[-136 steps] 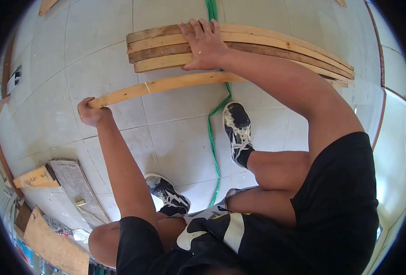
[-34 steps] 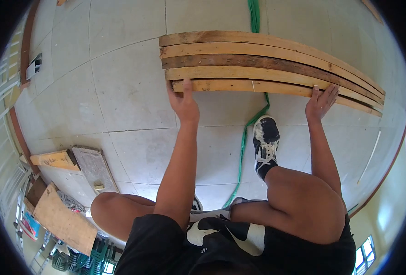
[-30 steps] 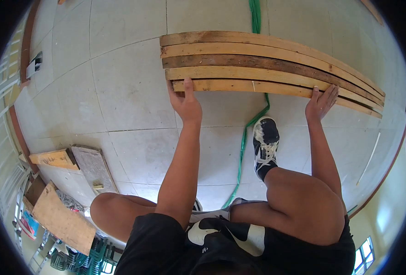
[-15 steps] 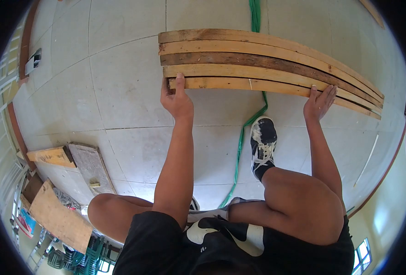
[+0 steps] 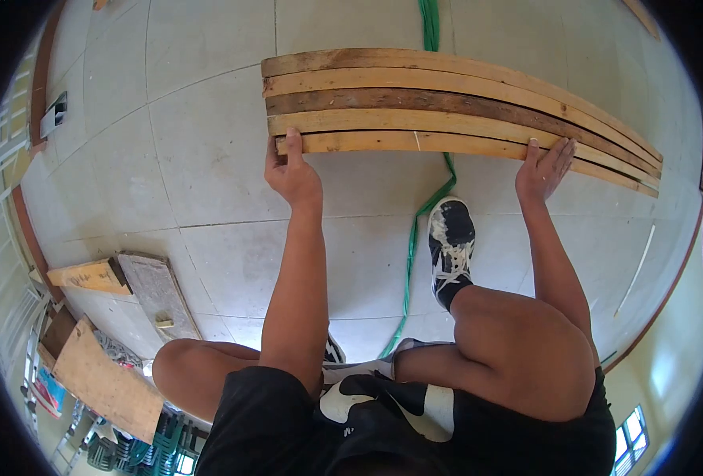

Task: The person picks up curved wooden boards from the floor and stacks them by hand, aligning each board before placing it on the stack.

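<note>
Several long wooden planks (image 5: 415, 99) lie side by side on the floor, with a darker brown one in the middle. My left hand (image 5: 294, 178) is closed around the left end of the nearest plank (image 5: 367, 141), thumb on top and fingers at the end; its fingertips are hidden. Farther right, my right hand (image 5: 543, 168) presses against the near edge of the planks. Its fingers lie stretched over the wood, with the thumb apart from them.
A green strip of cloth or plastic (image 5: 409, 270) runs under the planks and past my shoe (image 5: 451, 242). At the left lie a short wood piece (image 5: 90, 274) and a grey board (image 5: 157, 289). A plywood sheet (image 5: 105, 381) and green chairs (image 5: 141, 448) stand behind.
The planks and both hands have shifted slightly left in view, the left ends most. Both hands keep their places on the wood.
</note>
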Available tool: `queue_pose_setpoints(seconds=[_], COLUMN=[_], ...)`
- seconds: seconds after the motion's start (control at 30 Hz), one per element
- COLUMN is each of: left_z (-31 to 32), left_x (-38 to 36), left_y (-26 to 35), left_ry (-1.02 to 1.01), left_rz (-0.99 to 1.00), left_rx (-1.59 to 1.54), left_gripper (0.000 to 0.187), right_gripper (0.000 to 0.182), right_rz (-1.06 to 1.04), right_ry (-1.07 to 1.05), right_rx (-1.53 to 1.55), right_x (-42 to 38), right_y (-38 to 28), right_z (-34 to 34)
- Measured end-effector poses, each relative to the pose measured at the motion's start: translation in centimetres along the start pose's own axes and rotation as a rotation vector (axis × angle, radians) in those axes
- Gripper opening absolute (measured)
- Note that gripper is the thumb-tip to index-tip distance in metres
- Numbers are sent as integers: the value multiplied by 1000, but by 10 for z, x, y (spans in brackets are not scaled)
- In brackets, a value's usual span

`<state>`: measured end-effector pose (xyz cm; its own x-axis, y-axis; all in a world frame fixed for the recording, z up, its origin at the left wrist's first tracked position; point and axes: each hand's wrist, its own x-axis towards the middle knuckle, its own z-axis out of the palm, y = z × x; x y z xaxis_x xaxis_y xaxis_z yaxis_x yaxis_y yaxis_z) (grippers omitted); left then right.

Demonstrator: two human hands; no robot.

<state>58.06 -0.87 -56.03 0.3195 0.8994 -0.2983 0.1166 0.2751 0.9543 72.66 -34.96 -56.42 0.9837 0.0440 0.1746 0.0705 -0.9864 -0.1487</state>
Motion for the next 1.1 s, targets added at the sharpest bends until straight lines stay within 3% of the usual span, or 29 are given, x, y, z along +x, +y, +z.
queue_pose_setpoints(seconds=[0.23, 0.47, 0.53, 0.67, 0.7, 0.77, 0.8, 0.87, 0.9, 0.97, 1.03, 1.07, 1.1], left_z=[-8, -19, -22, 16, 36, 68, 80, 106, 109, 111, 110, 111, 111], left_x=[6, 22, 27, 17, 12, 6, 5, 5, 1, 3, 3, 1, 0], left_y=[-5, -26, -21, 24, 46, 77, 72, 54, 48, 46, 47, 47, 46], left_ry=[-9, -44, -73, -130, -174, -415, -436, -803, -802, -810, -823, -831, -821], left_rz=[-29, 87, 64, 625, 617, 1085, 1094, 1057, 1121, 1116, 1072, 1083, 1087], left_rx=[36, 37, 151, 318, 281, 806, 764, 1122, 1298, 1300, 1326, 1316, 1329], left_gripper=[38, 34, 37, 44, 44, 53, 53, 60, 63, 64, 67, 67, 69], right_gripper=[78, 81, 83, 85, 85, 79, 79, 74, 74, 71, 77, 77, 78], right_rz=[-50, -103, -81, -95, -75, -54, -39, -28, -15, 125, 614, 621, 931], right_ry=[40, 124, 125, 167, 159, 154, 184, 27, 52, 311, 366, 379, 464], right_rx=[18, 16, 20, 108, 133, 162, 132, 239, 226, 472, 515, 512, 698], right_x=[-2, -4, -4, -4, -5, -4, -5, -3, 0, 0, 13, 23, 34], right_y=[-5, 3, 1, -3, -4, -10, -12, -6, 5, 35, 68, 83, 99], right_z=[2, 15, 14, 12, 9, -1, -8, -21, -22, -17, -17, -16, -13])
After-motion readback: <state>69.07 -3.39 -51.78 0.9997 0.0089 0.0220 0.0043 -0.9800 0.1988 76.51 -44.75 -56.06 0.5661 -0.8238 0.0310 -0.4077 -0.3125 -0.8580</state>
